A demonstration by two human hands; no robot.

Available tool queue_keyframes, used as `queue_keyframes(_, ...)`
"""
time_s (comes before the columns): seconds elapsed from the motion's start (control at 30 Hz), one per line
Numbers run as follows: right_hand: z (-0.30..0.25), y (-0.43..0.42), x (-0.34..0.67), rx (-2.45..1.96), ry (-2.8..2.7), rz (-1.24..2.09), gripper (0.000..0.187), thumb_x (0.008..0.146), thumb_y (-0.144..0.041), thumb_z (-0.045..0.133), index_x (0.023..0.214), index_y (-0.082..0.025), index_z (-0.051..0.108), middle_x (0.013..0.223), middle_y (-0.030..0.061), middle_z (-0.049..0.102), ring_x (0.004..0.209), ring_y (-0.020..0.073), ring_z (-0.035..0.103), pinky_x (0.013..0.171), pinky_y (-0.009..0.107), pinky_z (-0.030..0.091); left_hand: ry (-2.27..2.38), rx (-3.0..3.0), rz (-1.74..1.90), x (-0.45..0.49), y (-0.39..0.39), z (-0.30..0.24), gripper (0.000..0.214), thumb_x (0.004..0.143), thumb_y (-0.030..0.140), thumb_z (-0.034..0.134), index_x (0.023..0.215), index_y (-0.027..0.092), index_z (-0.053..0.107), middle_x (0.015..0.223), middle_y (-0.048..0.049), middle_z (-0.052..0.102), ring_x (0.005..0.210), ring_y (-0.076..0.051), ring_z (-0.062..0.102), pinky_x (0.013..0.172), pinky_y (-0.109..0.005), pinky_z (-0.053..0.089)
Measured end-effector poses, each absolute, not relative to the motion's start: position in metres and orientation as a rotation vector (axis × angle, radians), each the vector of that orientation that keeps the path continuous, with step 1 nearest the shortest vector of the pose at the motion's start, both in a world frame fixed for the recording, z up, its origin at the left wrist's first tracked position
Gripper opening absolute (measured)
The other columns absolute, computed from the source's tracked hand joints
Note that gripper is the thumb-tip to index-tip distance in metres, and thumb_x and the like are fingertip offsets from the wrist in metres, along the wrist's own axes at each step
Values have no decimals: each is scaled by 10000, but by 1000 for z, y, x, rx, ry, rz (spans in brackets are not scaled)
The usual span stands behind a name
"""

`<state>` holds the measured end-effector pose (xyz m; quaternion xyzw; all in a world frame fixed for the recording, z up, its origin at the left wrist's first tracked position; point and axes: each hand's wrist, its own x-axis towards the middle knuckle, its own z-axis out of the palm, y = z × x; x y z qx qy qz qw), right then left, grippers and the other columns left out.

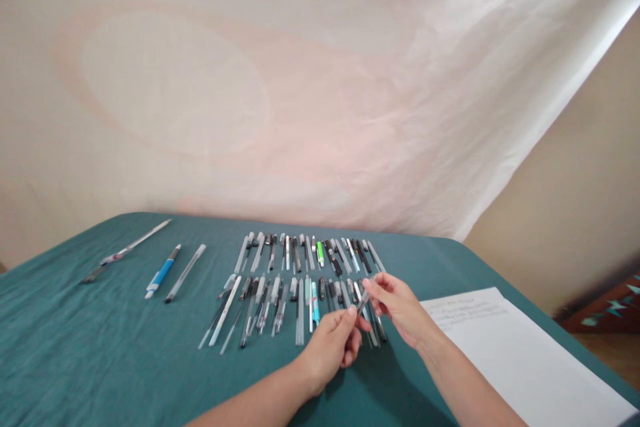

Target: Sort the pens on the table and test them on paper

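Observation:
Both my hands hold one clear-barrelled pen [363,301] just above the table's green cloth [100,360]. My left hand [334,345] pinches its lower end between thumb and fingers. My right hand [397,307] grips the upper end with closed fingertips. Right behind the hands lie two rows of several pens [300,280], side by side, mostly clear, black and white, with one green [320,253] and one teal [315,300] among them.
At the left lie three separate pens: a long clear one [127,250], a blue-and-white one [161,272] and a slim clear one [186,272]. A white printed sheet of paper [520,360] lies at the right. A pale cloth backdrop [300,80] hangs behind the table.

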<state>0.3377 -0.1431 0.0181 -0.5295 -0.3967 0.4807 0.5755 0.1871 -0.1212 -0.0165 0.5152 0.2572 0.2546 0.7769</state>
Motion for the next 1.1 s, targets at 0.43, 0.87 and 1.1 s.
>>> queue_keyframes(0.43,19,-143,336,-1200,-849,1143,223,711,-380,637,725,-161,598,540,-34,534,416,47,397,407,182,324,548,1110,547,187,-121,-16,439,803,532,388,793,121,543,461,64,409,328,-37,300,351,-186,166)
queue_keyframes(0.87,29,-140,352,-1128,-713,1078,257,658,-347,687,856,-187,652,871,46,651,489,59,450,414,192,356,550,1145,532,186,-121,-17,449,797,550,382,798,133,547,469,67,415,338,-39,307,370,-191,186)
queue_keyframes(1.1,41,-140,384,-1096,-670,925,269,655,-356,686,882,-216,651,811,19,637,511,86,483,405,213,367,550,1152,495,185,-121,-15,448,776,560,411,796,132,542,463,70,409,347,-45,315,375,-196,191)
